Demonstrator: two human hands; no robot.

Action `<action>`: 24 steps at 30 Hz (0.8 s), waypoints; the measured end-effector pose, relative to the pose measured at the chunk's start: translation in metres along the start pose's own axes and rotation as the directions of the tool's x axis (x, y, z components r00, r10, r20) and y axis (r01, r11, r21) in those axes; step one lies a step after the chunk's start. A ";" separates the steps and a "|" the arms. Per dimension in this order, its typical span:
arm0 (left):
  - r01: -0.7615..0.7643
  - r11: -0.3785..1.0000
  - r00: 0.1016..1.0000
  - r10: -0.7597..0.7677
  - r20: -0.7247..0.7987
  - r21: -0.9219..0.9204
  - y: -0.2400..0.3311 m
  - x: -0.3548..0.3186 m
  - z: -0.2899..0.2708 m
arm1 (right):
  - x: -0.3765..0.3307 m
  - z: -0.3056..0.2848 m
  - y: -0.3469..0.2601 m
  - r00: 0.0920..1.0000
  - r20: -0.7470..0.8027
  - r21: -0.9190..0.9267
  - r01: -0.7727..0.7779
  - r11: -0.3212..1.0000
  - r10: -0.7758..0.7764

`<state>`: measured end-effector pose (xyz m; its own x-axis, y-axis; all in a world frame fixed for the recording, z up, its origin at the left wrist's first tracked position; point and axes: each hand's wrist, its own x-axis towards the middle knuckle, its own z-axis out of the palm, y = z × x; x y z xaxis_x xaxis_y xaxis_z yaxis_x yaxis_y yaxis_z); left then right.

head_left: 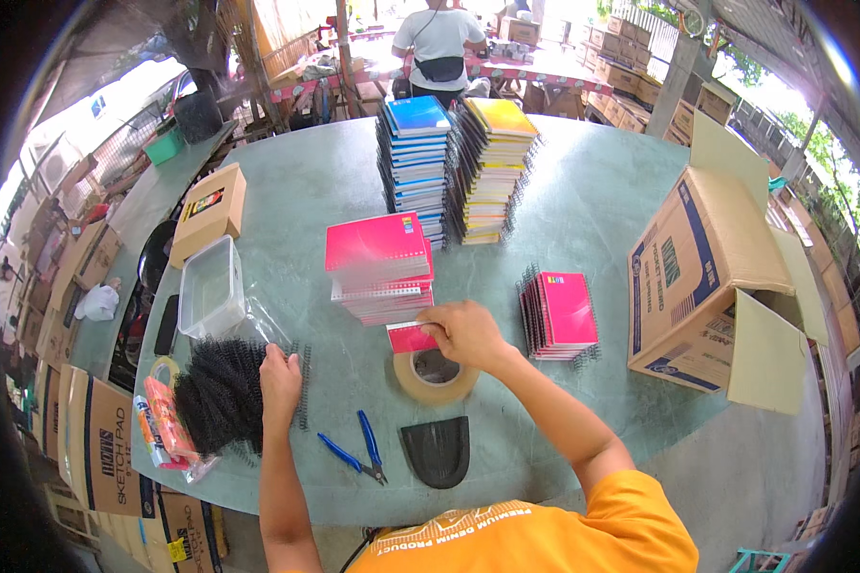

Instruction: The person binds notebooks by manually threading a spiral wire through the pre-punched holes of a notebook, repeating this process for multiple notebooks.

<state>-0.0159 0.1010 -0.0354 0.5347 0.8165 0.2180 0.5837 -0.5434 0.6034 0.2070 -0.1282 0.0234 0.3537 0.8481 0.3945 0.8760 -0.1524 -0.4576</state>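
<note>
Many spiral black coils (pixel 220 393) lie against the left hand (pixel 281 384), its fingers bunched narrow, their grip unclear; over a round, glossy tape roll (pixel 440 393), the right hand's (pixel 470 332) fingers pinch a pink notebook (pixel 408 339) before a pink stack (pixel 377 263) on the smooth counter (pixel 306 191).

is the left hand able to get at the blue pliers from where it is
Probably yes: the left hand is at the black coils, and the blue pliers lie just to its right, uncovered, with bare tabletop around them.
</note>
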 end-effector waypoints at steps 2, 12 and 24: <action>-0.108 0.992 0.990 0.101 -0.099 -0.070 0.007 0.000 0.000 | -0.001 0.001 0.000 1.000 -0.018 -0.007 -0.013 1.000 0.013; -0.244 0.869 0.937 0.326 0.125 -0.431 0.101 -0.034 0.000 | 0.003 0.012 -0.005 0.994 -0.008 0.097 -0.105 0.990 0.106; -0.342 0.845 0.932 0.361 -0.034 -0.411 0.116 -0.038 0.031 | 0.006 0.013 -0.014 1.000 -0.029 -0.012 -0.012 1.000 0.011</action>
<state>0.0505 0.0005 0.0026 0.6881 0.5716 0.4471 0.0587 -0.6579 0.7508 0.1931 -0.1143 0.0219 0.3729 0.8311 0.4126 0.8756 -0.1680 -0.4529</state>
